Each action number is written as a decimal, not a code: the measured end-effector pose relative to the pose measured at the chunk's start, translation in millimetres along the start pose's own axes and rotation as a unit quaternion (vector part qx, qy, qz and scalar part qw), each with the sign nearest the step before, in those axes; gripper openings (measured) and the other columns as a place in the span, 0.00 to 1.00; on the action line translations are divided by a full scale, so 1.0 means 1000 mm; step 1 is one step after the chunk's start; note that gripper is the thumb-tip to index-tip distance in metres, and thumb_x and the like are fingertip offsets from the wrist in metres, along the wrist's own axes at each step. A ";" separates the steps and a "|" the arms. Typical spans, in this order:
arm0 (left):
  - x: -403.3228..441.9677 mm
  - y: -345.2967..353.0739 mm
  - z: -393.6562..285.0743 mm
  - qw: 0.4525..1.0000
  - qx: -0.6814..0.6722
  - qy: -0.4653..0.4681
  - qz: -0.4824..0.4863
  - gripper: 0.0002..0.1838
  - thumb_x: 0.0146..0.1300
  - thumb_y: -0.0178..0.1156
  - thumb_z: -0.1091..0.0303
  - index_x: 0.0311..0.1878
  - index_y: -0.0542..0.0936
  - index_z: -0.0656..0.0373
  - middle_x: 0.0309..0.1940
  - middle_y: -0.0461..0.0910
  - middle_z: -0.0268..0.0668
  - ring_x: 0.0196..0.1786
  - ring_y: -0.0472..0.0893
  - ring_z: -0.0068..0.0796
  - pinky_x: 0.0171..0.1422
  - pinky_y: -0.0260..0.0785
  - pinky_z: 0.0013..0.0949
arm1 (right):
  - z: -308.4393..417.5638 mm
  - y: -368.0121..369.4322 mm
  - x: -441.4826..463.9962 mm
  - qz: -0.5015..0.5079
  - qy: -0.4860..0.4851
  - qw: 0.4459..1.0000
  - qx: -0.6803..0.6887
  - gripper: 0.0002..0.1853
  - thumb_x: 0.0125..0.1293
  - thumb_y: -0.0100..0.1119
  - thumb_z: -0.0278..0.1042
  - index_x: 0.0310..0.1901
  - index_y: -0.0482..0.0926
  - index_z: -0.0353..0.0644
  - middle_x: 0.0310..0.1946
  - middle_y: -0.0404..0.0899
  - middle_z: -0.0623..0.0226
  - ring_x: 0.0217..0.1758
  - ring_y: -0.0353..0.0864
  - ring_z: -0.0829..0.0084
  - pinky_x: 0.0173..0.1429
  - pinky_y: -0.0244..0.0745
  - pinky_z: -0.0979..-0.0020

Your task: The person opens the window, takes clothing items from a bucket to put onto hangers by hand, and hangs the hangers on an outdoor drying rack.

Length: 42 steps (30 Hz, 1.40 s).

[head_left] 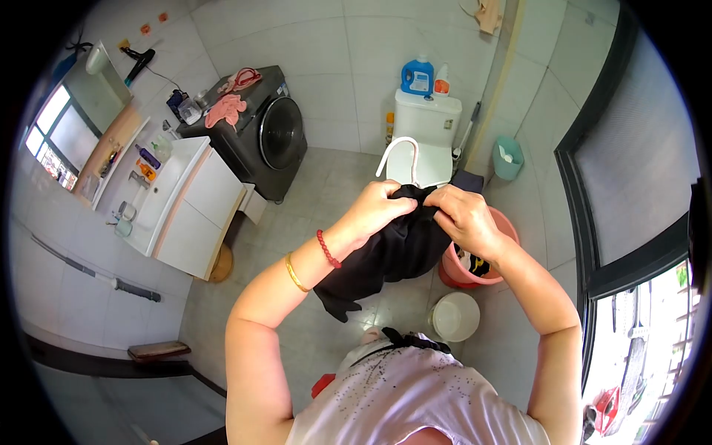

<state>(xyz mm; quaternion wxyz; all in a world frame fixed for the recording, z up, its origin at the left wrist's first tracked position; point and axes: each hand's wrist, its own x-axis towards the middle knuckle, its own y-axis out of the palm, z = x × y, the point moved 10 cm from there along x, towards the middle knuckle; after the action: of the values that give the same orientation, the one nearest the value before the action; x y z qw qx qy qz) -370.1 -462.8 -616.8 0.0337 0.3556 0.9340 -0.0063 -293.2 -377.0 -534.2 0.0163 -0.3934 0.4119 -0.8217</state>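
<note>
A black garment (386, 256) hangs from both my hands in front of my body, its lower part drooping toward the floor. A white hanger (400, 142) sticks up between the hands, its hook curving to the left; the rest of it is hidden by the cloth. My left hand (377, 211) pinches the garment just left of the hanger's neck. On the other side, my right hand (465, 213) grips the black cloth with bent fingers. Whether either hand also touches the hanger cannot be made out.
Beyond my hands stands a white toilet (426, 119) with a blue bottle (417, 77) on its tank. A pink bucket (500, 222) holding clothes and a white bucket (455, 317) are at the right. Left are a sink cabinet (196, 211) and a washing machine (256, 130).
</note>
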 end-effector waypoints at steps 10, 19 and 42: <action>0.005 0.012 0.003 1.000 0.024 -0.010 -0.003 0.07 0.58 0.60 0.69 0.35 0.77 0.64 0.30 0.75 0.27 0.34 0.72 0.13 0.40 0.65 0.20 | -0.010 0.000 -0.017 -0.028 0.048 0.998 -0.024 0.10 0.49 0.56 0.21 0.36 0.75 0.37 0.28 0.75 0.59 0.31 0.77 0.57 0.36 0.74 0.63; 0.001 0.024 -0.008 0.995 0.079 0.066 0.000 0.09 0.59 0.59 0.69 0.37 0.79 0.67 0.34 0.72 0.27 0.37 0.72 0.16 0.42 0.65 0.22 | -0.008 -0.010 -0.027 -0.099 0.100 0.986 -0.088 0.12 0.49 0.56 0.22 0.38 0.75 0.36 0.28 0.76 0.57 0.29 0.77 0.58 0.35 0.74 0.65; -0.021 0.033 -0.028 0.968 0.179 0.173 -0.036 0.10 0.56 0.60 0.68 0.36 0.80 0.67 0.34 0.76 0.38 0.35 0.77 0.29 0.43 0.68 0.29 | -0.032 0.006 -0.061 0.004 0.359 0.870 0.338 0.10 0.58 0.55 0.23 0.42 0.76 0.32 0.28 0.75 0.73 0.31 0.71 0.84 0.37 0.68 0.79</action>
<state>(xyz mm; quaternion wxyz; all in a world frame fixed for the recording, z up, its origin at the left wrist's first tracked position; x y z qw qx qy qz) -334.6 -451.2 -586.8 -0.1924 0.3180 0.9214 -0.1132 -274.0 -338.0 -588.0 0.0028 -0.0398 0.0882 -0.9953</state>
